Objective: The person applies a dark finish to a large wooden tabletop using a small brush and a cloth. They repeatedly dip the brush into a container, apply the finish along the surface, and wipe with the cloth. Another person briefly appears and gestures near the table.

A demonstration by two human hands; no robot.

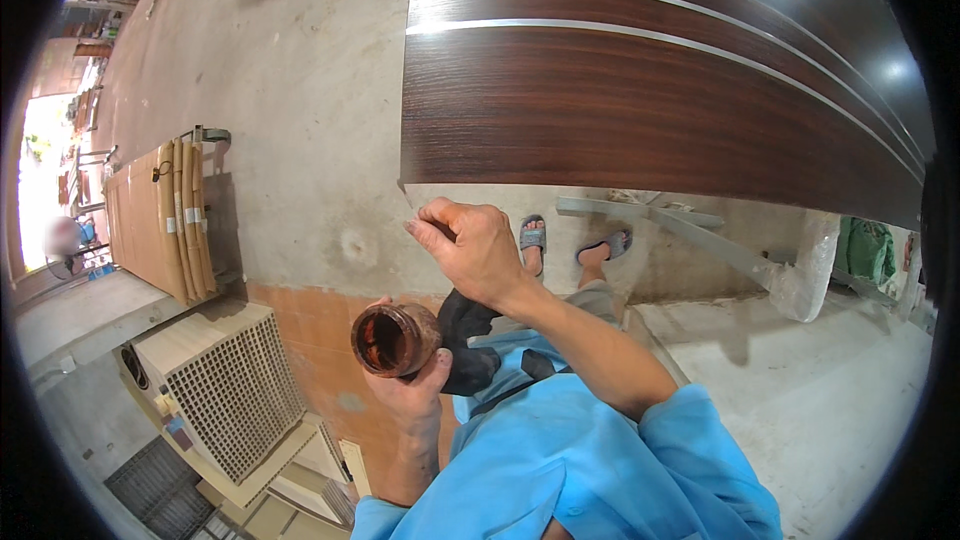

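Note:
My left hand (412, 390) is wrapped round a small round jar (425, 332). Its open mouth faces up, and reddish-brown stain coats the inside and rim. Ahead and to the right of it, my right hand (478, 245) is closed in a pinch. A thin, brush-like tool (408, 197) sticks out from its fingertips, mostly hidden by the hand. The tool's tip is at the near left corner of a dark brown wood-grain panel (600, 110), which has several silvery strips running along it. I cannot tell whether the tip touches the corner.
Wrapped flat cardboard packages (165, 215) stand on the left. Nearer is a beige unit with a grid front (235, 390). A grey metal stand (700, 240) supports the panel's side at right, with clear plastic wrap (805, 270) and a green bag (865, 250) beside it. Slippered feet (535, 235) show below the panel.

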